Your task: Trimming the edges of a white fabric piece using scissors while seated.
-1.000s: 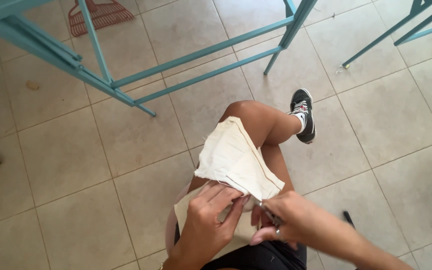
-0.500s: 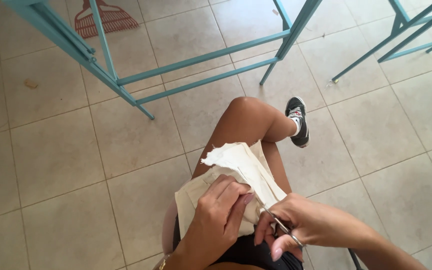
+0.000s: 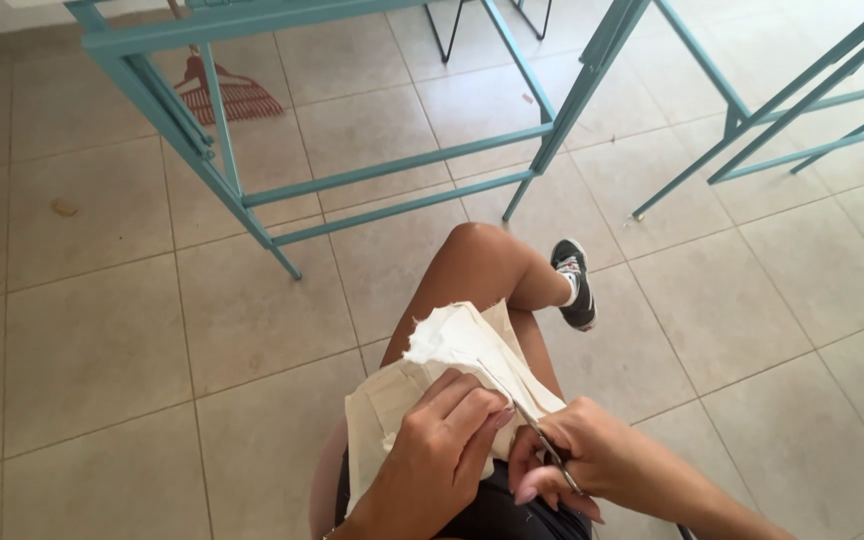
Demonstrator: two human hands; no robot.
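On lap: cream cloth (image 3: pixel 452 350), teal table frame (image 3: pixel 392 165) ahead, rake (image 3: pixel 227 92) beyond.

One head-worn view — looking steeply down, close over the lap, out to beige tiled floor (image 3: pixel 92 340).

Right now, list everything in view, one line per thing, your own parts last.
cloth: one, cream, over the lap, bunched at its top
scissors: one, metal, blades against the cloth
frames: at least two, teal metal, standing on the floor ahead
rake: one, reddish, lying on the floor behind the left frame
floor: beige tiles
shoe: one, black with white sole, on the foot at centre right
leg: one in view, bare, bent at the knee
left hand: one, gripping the cloth
right hand: one, holding the scissors
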